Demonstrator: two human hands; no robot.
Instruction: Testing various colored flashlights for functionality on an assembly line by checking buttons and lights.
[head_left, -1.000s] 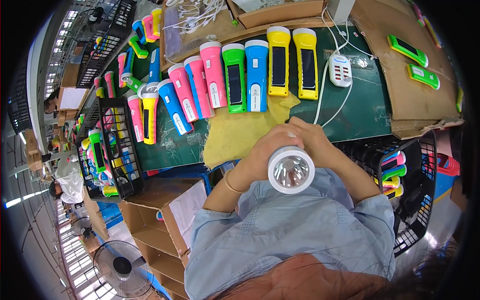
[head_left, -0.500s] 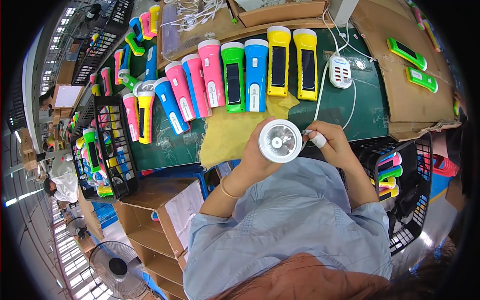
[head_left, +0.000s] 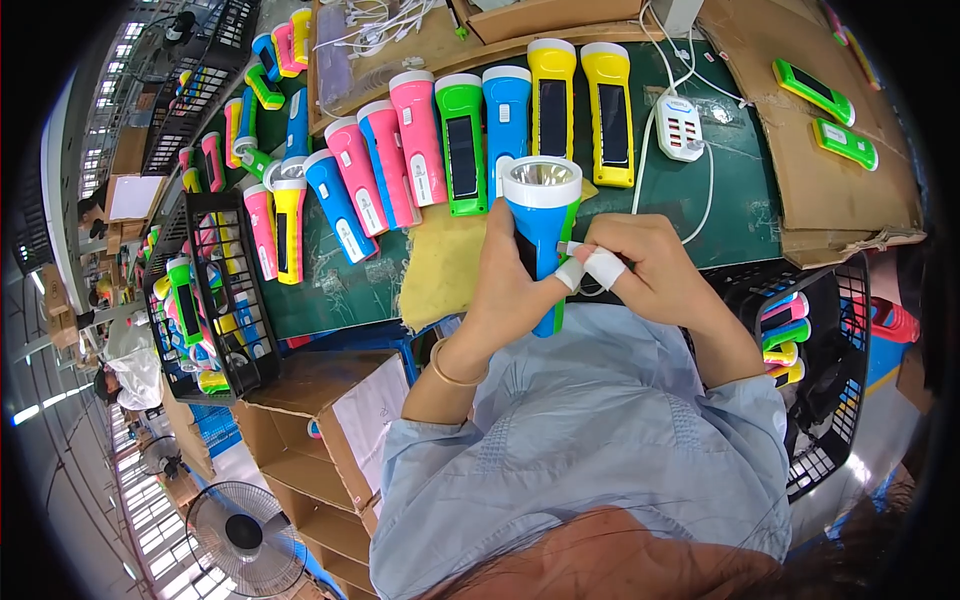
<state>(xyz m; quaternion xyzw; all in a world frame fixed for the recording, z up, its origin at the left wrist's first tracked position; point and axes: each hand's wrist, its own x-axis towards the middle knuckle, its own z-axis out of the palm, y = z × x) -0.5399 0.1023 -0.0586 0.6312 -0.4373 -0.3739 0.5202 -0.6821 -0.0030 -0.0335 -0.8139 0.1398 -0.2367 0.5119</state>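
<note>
Upright at the table's near edge is a blue and green flashlight [head_left: 540, 225] with a white head and clear lens. My left hand [head_left: 500, 285], white tape on its thumb, is closed round the flashlight's body. Close against the flashlight's side, my right hand [head_left: 655, 265] pinches a small cable plug [head_left: 568, 248] between taped fingertips; whether the plug is in a socket is hidden. A white cable [head_left: 711, 190] hangs in a loop from a white multi-port USB charger [head_left: 681, 130] on the green table. Beyond my hands lies a row of flashlights, including a green one [head_left: 462, 150].
A yellow cloth [head_left: 432, 270] lies at the table's front edge. Black baskets of flashlights stand left [head_left: 235, 300] and right [head_left: 855, 350]. Cardboard [head_left: 830, 210] covers the right side, with two green flashlights on it. Below left is a cardboard shelf box [head_left: 320, 385].
The flashlight has tilted from lens facing up at me to upright, showing its blue side. My right hand has moved left, bringing the plug against the flashlight.
</note>
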